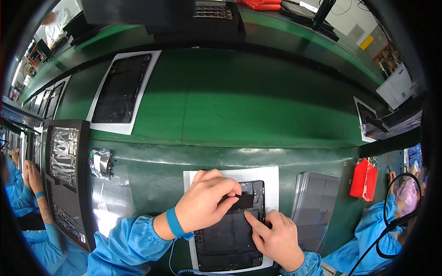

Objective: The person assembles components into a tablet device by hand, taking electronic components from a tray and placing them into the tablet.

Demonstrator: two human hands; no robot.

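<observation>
A black laptop-type casing (225,248) lies on a white foam sheet (271,177) right in front of me. My left hand (200,204), with a blue wrist strap (175,222), reaches over its far part. Thumb and forefinger are pinched on the edge of a thin black sheet piece (243,202), which lies over the casing. My right hand (278,239) holds nothing; its index fingertip touches the casing just below that piece, and the other fingers are partly bent.
A stack of grey panels (315,202) stands right of the casing, then a red bin (363,180). Left are clear plastic sheets (110,193), a silvery bag (100,162) and a black tray of small parts (64,156). Beyond, another casing (122,87) lies on the green bench. Co-workers flank me.
</observation>
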